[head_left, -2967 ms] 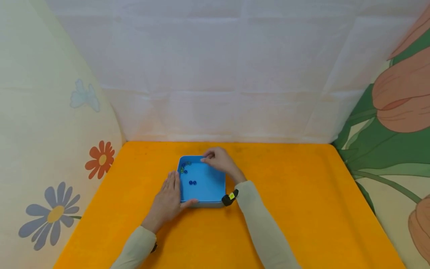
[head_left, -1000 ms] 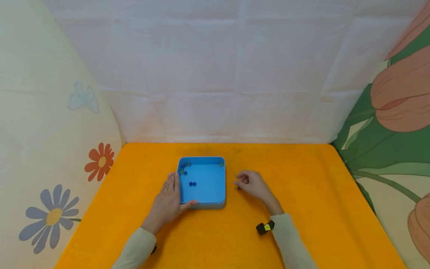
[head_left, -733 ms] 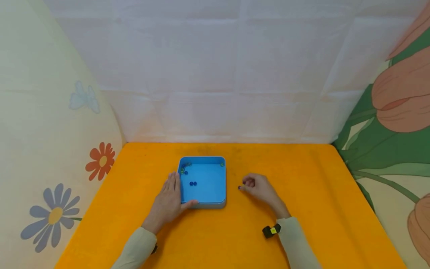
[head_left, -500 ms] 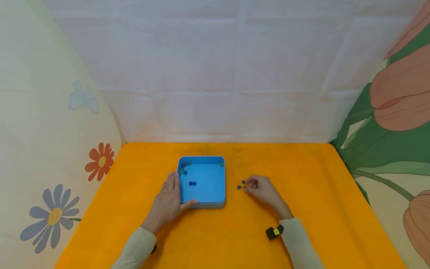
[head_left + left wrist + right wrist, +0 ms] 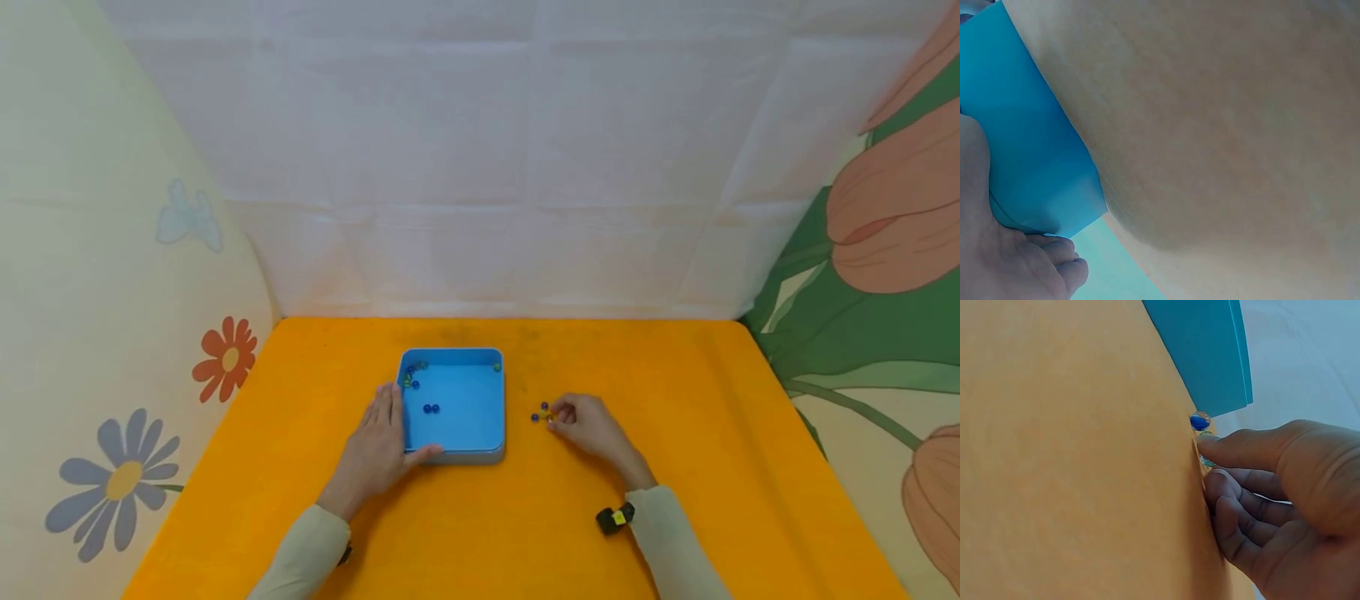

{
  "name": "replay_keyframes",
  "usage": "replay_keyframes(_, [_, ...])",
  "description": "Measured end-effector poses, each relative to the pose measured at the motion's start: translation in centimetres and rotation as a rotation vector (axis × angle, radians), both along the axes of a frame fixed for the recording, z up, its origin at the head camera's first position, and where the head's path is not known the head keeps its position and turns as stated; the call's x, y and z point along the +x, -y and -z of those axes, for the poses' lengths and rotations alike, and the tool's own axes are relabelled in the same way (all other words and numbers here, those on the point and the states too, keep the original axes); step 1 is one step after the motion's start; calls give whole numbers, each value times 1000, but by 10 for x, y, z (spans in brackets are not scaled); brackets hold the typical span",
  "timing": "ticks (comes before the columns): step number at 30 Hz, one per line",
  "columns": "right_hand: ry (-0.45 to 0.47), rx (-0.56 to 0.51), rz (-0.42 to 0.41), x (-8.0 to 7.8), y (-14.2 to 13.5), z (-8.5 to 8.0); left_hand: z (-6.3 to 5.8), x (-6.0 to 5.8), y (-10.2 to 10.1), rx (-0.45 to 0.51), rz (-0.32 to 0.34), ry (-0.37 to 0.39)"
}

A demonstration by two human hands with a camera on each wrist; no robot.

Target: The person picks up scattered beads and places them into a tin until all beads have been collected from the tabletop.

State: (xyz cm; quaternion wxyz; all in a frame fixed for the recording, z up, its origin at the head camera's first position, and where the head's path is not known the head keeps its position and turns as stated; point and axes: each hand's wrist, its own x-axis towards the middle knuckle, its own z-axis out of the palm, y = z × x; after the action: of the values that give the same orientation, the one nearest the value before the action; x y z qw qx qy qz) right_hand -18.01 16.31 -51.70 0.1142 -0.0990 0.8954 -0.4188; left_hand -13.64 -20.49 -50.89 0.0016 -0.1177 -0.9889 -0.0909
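Fingers straight, my left hand [image 5: 375, 446] lies along the left side of the square blue box [image 5: 453, 433], its thumb across the front rim. In the left wrist view, the fingers [image 5: 1071, 272] lie against the box's blue wall [image 5: 1041, 144]. On the table right of the box, my right hand [image 5: 592, 425] has thumb and index finger pinching a small glass marble [image 5: 1208, 462], partly hidden by the fingertips. A blue marble [image 5: 1200, 421] sits just beyond the thumb. Several marbles form a little cluster there, among them another blue marble [image 5: 535, 417].
Inside the box, two dark blue marbles [image 5: 431, 409] sit side by side and several marbles [image 5: 410, 374] gather at the back left corner. A green marble [image 5: 497, 367] is in the back right corner. An orange cloth [image 5: 675, 442] covers the table; a white sheet [image 5: 480, 167] hangs behind.
My right hand has moved from over the box's back right to the marbles on the table, uncovering a green marble in that corner. The left hand stays put.
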Motion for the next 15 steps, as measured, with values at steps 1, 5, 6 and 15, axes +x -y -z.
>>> replay_keyframes(1, [2,0,0,0,0,0,0,0,0,-1,0,-2])
replay_keyframes(5, [-1,6,-5,-1,0,2,0,0,0,-9,2,-12])
replay_keyframes(6, [-2,8,-7,-1,0,2,0,0,0,-11,3,-13])
replay_keyframes(15, [9,15,-3,-2,1,3,-3,0,-1,-1,-3,7])
